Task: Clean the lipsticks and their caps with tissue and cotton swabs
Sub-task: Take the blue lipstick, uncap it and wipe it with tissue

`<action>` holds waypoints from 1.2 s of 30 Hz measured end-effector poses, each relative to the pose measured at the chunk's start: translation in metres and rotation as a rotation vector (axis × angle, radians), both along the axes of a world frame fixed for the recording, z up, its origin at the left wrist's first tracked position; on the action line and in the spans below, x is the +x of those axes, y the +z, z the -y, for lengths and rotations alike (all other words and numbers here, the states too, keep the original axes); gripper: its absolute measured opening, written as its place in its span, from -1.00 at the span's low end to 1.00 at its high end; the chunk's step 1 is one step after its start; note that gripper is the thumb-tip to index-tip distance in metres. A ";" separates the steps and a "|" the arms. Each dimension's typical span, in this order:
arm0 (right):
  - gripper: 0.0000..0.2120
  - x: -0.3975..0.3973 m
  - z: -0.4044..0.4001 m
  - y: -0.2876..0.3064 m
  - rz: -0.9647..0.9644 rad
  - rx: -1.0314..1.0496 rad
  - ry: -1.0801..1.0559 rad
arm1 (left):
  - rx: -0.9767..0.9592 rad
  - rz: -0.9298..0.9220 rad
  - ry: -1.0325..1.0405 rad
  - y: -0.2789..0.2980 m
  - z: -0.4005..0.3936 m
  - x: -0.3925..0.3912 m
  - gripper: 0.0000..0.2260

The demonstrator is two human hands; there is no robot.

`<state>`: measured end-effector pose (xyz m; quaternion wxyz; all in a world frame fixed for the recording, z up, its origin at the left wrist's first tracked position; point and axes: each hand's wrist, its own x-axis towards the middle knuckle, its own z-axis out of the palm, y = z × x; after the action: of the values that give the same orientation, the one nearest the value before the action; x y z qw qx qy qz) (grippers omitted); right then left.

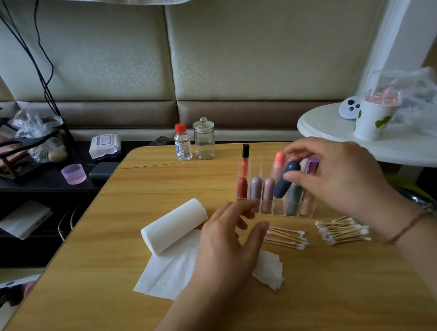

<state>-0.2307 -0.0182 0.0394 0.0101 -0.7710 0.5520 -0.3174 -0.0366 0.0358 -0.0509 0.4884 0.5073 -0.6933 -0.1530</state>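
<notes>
Lipsticks (257,188) fill clear organizer (278,211); right hand (341,177) pinches navy one (286,179), left hand (230,247) relaxed.

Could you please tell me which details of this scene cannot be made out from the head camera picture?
- Print on the small clear bottle with the red cap: too small to read.
- Lower part of the dark blue capsule-shaped lipstick, pinched by the right hand: unclear whether it has left the clear acrylic organiser.
- Flat white tissue sheet: middle hidden under the left hand.
</notes>
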 end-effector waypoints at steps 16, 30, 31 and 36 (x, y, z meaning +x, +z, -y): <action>-0.66 0.035 -0.050 -0.044 0.780 0.398 0.228 | 0.129 -0.135 -0.264 0.007 -0.005 -0.004 -0.83; -0.73 0.005 -0.038 -0.027 0.579 0.192 0.162 | 0.155 -0.383 -0.245 0.006 0.000 -0.003 -0.75; -0.69 0.003 -0.040 -0.032 0.451 0.185 0.142 | 0.159 -0.443 -0.230 0.007 0.000 -0.004 -0.74; -0.52 0.008 -0.053 -0.060 -0.151 0.097 0.078 | 0.219 -0.645 -0.145 0.012 -0.001 -0.003 -0.75</action>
<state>-0.2225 0.0344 -0.0207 0.0180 -0.8122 0.5355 -0.2307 -0.0397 0.0365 -0.0393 0.6128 0.4318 -0.5171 -0.4131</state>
